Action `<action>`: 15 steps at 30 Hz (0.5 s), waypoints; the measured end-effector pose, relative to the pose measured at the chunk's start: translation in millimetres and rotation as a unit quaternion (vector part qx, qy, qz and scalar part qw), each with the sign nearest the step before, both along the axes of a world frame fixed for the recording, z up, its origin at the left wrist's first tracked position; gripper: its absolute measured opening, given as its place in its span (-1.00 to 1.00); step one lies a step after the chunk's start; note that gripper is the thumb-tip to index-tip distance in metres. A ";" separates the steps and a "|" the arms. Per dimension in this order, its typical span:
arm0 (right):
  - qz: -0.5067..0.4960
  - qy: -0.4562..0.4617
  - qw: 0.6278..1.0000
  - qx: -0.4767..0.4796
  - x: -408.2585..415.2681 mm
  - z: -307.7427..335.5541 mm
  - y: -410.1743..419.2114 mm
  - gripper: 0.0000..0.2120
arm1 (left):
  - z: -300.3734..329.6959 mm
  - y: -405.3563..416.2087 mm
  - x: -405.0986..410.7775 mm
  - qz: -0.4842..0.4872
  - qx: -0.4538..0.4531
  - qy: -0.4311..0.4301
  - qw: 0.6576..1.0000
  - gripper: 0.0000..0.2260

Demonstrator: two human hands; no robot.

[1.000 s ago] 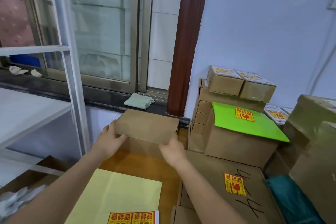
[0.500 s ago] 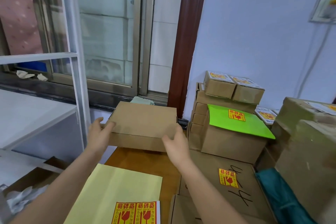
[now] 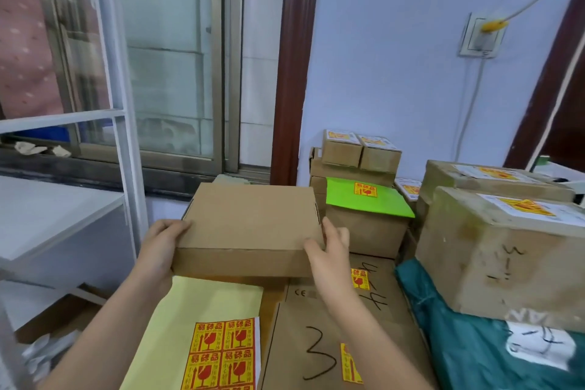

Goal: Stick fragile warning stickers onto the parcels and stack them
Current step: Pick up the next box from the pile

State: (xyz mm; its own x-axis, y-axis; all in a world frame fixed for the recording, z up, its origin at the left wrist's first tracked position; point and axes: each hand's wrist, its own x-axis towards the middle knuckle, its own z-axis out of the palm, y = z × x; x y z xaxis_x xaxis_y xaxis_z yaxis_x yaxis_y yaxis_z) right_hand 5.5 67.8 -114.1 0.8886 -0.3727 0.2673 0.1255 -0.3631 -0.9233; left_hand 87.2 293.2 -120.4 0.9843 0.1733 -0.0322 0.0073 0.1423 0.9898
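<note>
A plain flat cardboard box [image 3: 250, 222] with no sticker on its top is held in the air above the wooden table. My left hand [image 3: 161, 247] grips its left front corner and my right hand [image 3: 329, 250] grips its right front corner. Below it lies a yellow envelope [image 3: 196, 320] carrying a sheet of red-and-yellow fragile stickers [image 3: 223, 355]. To the right lie flat cartons marked "3" [image 3: 319, 355] and "4" [image 3: 376, 294], each bearing a fragile sticker.
A stack of stickered boxes with a green envelope [image 3: 364, 199] stands at the back right. Large labelled cartons [image 3: 497, 247] and a teal bag [image 3: 474, 342] fill the right side. A white shelf frame [image 3: 126, 142] stands to the left; the window sill runs behind.
Both hands have lifted the plain box off the table by the sill and drawn it toward me, over the yellow envelope. The camera has tilted, showing more of the sticker sheet.
</note>
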 end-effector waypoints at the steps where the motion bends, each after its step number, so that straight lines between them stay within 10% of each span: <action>1: -0.004 -0.004 1.000 0.000 -6.6 1.0 -4.2 -0.49 | 0.9 -2.6 -6.6 -0.005 0.000 0.001 1.000 -0.91; 15: 0.015 -0.015 0.997 0.070 -105.8 1.3 -34.6 -0.60 | 3.7 -33.5 -96.6 -0.014 -0.019 -0.019 1.000 -0.80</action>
State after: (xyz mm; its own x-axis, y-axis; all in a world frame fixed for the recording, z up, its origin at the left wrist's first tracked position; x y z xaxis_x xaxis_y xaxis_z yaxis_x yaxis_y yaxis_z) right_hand -100.3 33.1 -112.8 0.8923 -0.3808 0.2423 0.1639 -0.2268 -0.9600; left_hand -9.4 259.7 -116.7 0.9894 0.1449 -0.0015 -0.0249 0.1797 0.9834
